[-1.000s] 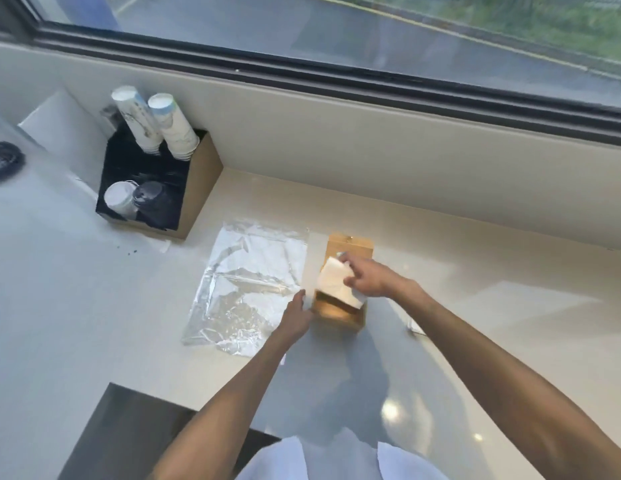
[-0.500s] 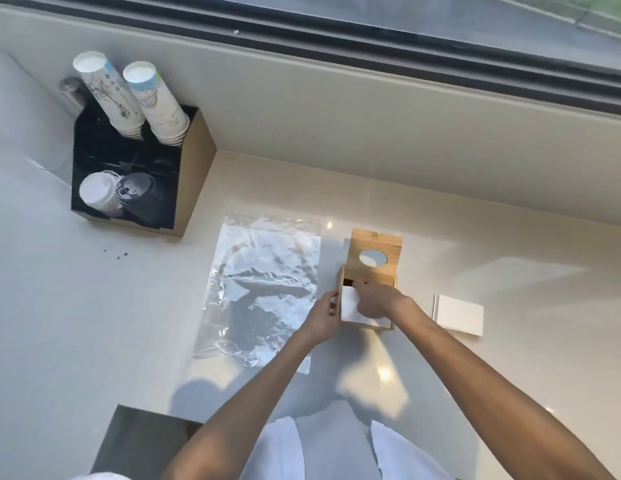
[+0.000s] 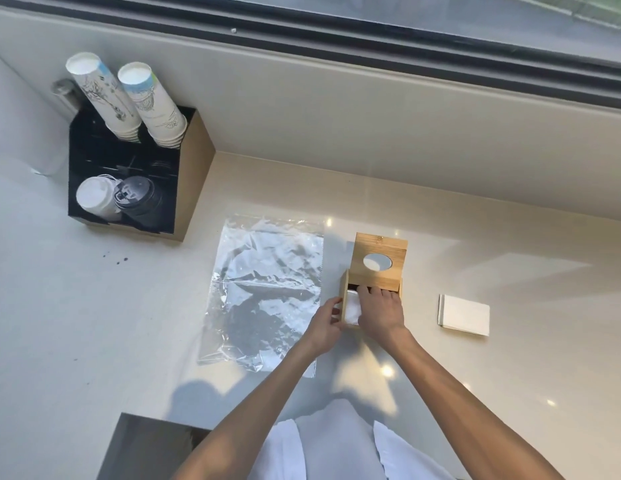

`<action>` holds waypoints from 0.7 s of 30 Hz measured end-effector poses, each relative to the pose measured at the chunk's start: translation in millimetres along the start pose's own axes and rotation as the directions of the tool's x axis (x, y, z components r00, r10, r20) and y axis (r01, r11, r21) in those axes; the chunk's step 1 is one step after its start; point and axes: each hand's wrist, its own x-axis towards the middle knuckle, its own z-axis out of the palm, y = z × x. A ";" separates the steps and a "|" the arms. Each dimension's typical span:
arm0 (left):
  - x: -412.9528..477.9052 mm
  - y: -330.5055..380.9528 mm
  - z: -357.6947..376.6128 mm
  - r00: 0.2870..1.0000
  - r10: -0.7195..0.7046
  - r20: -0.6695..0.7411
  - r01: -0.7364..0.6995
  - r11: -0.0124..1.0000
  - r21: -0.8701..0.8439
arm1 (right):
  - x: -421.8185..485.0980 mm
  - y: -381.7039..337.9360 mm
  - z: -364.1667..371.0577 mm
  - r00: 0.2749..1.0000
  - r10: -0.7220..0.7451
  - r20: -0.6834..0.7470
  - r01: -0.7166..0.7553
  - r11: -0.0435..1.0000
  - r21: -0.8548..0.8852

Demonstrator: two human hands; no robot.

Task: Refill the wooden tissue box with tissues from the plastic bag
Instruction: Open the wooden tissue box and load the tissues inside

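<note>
Wooden tissue box [image 3: 347,299]: centre of the pale counter [image 3: 510,393], hinged lid [image 3: 380,263] swung up and leaning to the far side — round opening visible in it.
Tissues [image 3: 353,308]: white stack inside the open box, directly under the right fingertips.
Right hand [image 3: 382,311]: over the box from the near side, fingers close together and curled down onto the stack — pressing rather than pinching, by the look.
Left hand [image 3: 324,323]: against the box's left wall, fingers curved around it, bracing.
Plastic bag [image 3: 264,292]: flat, clear, just left of the box, long axis near to far; appears emptied.
Spare tissues [image 3: 465,315]: small white stack to the right, well apart from both hands.
Nearer hand: right, already on the stack; pressing down, then lid forward, judged next.
</note>
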 end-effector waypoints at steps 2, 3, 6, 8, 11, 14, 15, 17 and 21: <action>-1.8 -0.1 0.4 1.000 0.009 0.002 -0.009 1.000 -0.002 | 3.9 4.7 2.1 0.997 -0.055 0.047 0.053 0.998 0.026; -2.7 -0.4 0.5 1.000 0.009 0.004 -0.009 1.000 -0.003 | 6.2 7.4 1.8 0.993 -0.075 0.092 0.070 0.996 0.055; -3.5 -2.7 -0.1 1.000 0.014 0.018 -0.014 1.000 0.005 | 13.1 13.4 -2.0 0.967 -0.093 0.235 0.054 0.985 0.165; -4.0 -3.1 -1.5 1.000 0.014 0.026 -0.014 1.000 0.009 | 17.4 13.7 -7.7 0.950 -0.084 0.302 0.012 0.973 0.231; -5.8 -1.9 -3.0 1.000 0.009 0.021 -0.009 1.000 0.009 | 23.8 12.7 -14.9 0.924 -0.052 0.379 -0.078 0.944 0.319; -9.3 0.8 -3.1 1.000 0.008 0.023 -0.008 1.000 0.010 | 27.5 11.6 -13.4 0.916 -0.055 0.398 -0.087 0.940 0.329; -10.1 1.3 -2.7 1.000 0.003 0.024 -0.003 1.000 0.008 | 26.8 10.4 -12.6 0.920 -0.053 0.389 -0.079 0.946 0.314; -11.1 1.4 -1.8 1.000 0.001 0.025 -0.001 1.000 0.005 | 24.4 7.0 -9.5 0.942 -0.033 0.333 -0.054 0.967 0.250; -12.3 0.3 -2.3 1.000 0.012 0.015 -0.012 1.000 0.018 | 14.2 1.3 5.0 0.989 -0.010 0.146 0.000 0.998 0.067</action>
